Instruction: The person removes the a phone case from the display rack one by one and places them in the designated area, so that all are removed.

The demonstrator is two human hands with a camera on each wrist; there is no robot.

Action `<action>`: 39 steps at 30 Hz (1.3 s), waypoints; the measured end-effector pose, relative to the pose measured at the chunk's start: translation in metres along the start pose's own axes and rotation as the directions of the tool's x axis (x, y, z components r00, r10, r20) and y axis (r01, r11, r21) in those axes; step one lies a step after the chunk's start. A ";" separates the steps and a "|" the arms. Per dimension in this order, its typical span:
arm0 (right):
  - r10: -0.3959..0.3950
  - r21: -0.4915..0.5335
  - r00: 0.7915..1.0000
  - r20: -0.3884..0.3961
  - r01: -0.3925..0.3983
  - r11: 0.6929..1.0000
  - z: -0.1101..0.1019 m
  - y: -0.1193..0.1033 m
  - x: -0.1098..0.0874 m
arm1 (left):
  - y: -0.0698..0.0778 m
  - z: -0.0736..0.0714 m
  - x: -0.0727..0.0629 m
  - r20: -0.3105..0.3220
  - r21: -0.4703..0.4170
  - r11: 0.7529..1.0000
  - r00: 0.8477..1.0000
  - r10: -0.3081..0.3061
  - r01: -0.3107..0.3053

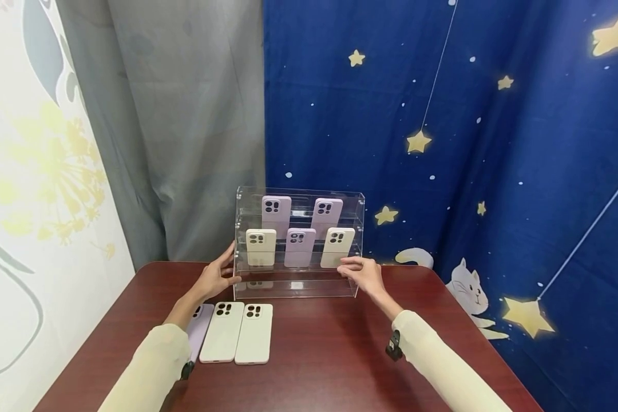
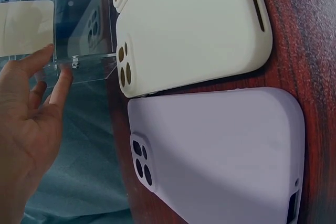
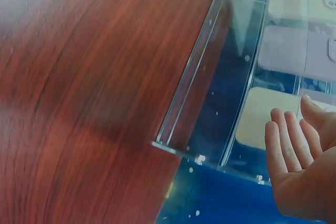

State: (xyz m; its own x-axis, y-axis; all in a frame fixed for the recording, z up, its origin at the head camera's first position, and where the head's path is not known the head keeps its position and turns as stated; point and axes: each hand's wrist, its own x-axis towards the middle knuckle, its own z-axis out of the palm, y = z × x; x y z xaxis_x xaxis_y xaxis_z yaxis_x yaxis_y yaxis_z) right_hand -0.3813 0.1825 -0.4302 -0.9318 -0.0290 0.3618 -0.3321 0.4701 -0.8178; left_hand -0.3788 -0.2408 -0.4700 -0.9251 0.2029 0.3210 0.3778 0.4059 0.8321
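Note:
A clear acrylic tiered stand [image 1: 298, 289] holds several phone cases upright. On its upper tier are two lilac phone cases [image 1: 276, 209]; the lower row has a lilac phone case [image 1: 300, 249] between a cream phone case [image 1: 261, 249] and another cream phone case [image 1: 338, 247]. My left hand [image 1: 213, 278] rests on the stand's left side, thumb by the front corner and fingers [image 2: 37, 61] extended along the panel. Over the stand's right end, my right hand [image 1: 363, 274] has its fingertips right by the right cream case's lower corner, with the fingers [image 3: 283, 140] fairly straight.
In front of the stand, two cream phone cases [image 1: 254, 335] and a lilac phone case [image 2: 220, 145] lie side by side on the dark red table [image 1: 329, 355]. My left forearm partly covers the lilac one. Grey and blue curtains [image 1: 340, 114] hang behind the table.

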 end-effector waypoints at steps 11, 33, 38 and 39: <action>-0.046 -0.111 0.997 -0.061 0.039 0.993 -0.015 -0.001 0.013 | -0.001 -0.002 -0.003 0.004 0.032 0.999 1.000 -0.030 0.029; -0.042 -0.063 0.988 -0.146 0.033 0.997 -0.028 -0.003 0.041 | -0.001 0.000 0.003 -0.006 0.039 0.998 0.998 -0.055 0.055; -0.019 -0.028 0.994 -0.108 0.016 0.999 -0.027 -0.008 0.047 | -0.003 0.002 0.004 -0.008 0.044 0.998 0.999 -0.046 0.047; -0.011 -0.018 0.995 -0.102 0.009 1.000 -0.027 -0.009 0.048 | -0.003 0.002 0.004 -0.009 0.042 0.998 0.999 -0.045 0.046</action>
State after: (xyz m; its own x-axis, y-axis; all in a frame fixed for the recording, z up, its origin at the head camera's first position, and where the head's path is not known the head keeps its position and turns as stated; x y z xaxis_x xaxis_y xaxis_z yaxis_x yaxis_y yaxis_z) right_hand -0.4190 0.2005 -0.3938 -0.9084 0.0555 0.4144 -0.3381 0.4857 -0.8061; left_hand -0.3831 -0.2389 -0.4722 -0.9416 0.1762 0.2870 0.3364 0.4517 0.8263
